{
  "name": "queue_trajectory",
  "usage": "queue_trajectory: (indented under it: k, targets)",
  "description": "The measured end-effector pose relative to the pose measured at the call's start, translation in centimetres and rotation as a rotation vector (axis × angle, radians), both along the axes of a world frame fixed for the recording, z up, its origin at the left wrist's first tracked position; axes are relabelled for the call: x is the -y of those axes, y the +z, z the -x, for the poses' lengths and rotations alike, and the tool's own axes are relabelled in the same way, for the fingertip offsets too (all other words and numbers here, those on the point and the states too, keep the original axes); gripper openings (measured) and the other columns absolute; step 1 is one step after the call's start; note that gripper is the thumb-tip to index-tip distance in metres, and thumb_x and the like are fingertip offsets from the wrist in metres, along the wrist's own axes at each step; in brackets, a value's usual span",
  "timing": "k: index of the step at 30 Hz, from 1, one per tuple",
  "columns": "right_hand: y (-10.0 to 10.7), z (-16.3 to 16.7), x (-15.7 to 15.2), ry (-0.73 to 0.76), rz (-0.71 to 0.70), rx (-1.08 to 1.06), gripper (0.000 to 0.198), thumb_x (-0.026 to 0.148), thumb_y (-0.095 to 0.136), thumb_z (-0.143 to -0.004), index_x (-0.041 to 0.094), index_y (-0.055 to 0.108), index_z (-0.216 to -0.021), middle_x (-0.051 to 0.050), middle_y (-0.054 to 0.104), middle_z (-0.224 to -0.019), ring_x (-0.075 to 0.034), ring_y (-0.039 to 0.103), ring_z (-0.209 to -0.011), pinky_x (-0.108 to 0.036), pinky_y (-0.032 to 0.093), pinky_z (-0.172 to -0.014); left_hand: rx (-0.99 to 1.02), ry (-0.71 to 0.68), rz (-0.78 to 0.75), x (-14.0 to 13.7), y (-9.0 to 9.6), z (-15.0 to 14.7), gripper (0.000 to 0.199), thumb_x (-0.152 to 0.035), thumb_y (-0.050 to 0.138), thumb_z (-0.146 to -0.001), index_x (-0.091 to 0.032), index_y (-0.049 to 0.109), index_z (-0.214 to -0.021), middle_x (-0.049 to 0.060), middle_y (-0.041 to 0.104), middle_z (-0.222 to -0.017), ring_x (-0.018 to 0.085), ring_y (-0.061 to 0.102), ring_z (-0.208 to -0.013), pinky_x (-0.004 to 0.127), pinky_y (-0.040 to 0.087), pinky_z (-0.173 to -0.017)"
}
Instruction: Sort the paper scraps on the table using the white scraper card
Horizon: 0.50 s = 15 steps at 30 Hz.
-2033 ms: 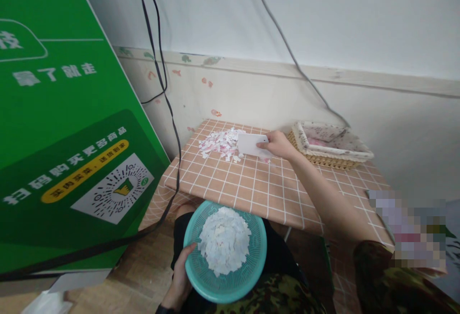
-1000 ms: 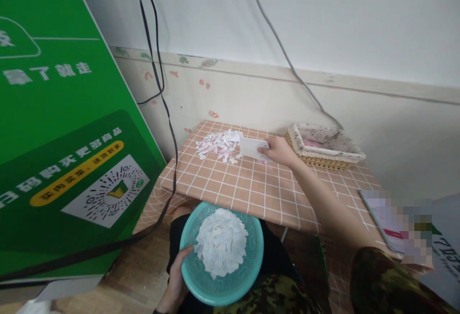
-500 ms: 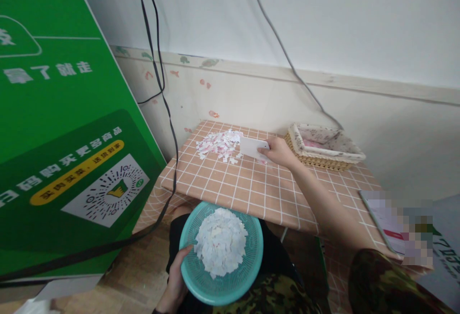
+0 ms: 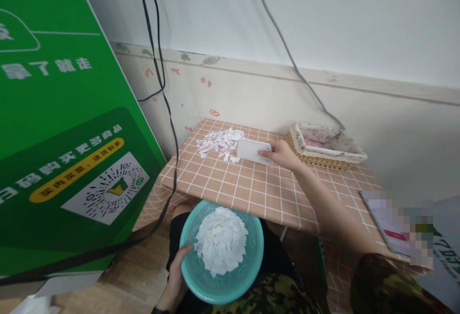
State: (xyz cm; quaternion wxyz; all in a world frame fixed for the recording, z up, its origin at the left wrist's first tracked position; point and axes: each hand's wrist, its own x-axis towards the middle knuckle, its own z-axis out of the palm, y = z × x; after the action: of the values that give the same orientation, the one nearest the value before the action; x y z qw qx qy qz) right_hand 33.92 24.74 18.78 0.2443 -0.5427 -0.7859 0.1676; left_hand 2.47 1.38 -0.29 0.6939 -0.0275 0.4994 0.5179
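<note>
My right hand [image 4: 282,154] grips the right end of a flat white scraper [image 4: 251,151] with a small hole near its corner. The scraper's left edge meets a pile of small white and pinkish paper scraps [image 4: 217,142] on the checked tabletop [image 4: 230,184]. Below the table edge, my left hand [image 4: 179,268] is closed on the left rim of a round turquoise plastic basket [image 4: 247,275], thumb over the rim and the other fingers hidden under it. A heap of whitish paper scraps [image 4: 221,242] fills the middle of this basket, above my lap.
A cloth-lined wicker basket [image 4: 323,158] stands at the table's back right, against the wall. A flat tablet-like object [image 4: 384,223] lies at the right edge. Black cables [image 4: 168,108] hang in front of a green panel [image 4: 53,127] on the left.
The scraper has shifted slightly left and towards me against the pile's right edge and now shows more of its face. My left hand and the turquoise basket stay in place.
</note>
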Motion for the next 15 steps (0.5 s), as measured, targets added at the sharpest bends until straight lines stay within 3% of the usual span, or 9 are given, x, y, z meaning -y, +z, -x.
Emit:
queue_trajectory:
  k: [8, 15]
  targets:
    - [0.4, 0.5, 0.8, -0.039, -0.033, 0.016, 0.029, 0.039, 0.055, -0.074, 0.016, 0.052, -0.055, 0.003, 0.042, -0.051, -0.01, 0.039, -0.048, -0.024, 0.026, -0.047, 0.024, -0.008, -0.032, 0.1, -0.7, 0.2, 0.022, -0.025, 0.065, -0.066, -0.011, 0.072, -0.082, 0.01, 0.076, -0.075, 0.031, 0.07, -0.078, 0.045, 0.053, -0.077]
    - [0.7, 0.8, 1.8, -0.1, -0.088, 0.072, 0.024, 0.034, 0.055, -0.071, 0.016, 0.054, -0.056, 0.001, 0.048, -0.052, -0.011, 0.043, -0.049, -0.024, 0.028, -0.049, 0.031, -0.014, -0.02, 0.2, -0.7, 0.3, 0.024, -0.025, 0.065, -0.067, -0.01, 0.072, -0.085, 0.012, 0.076, -0.082, 0.032, 0.07, -0.08, 0.047, 0.053, -0.078]
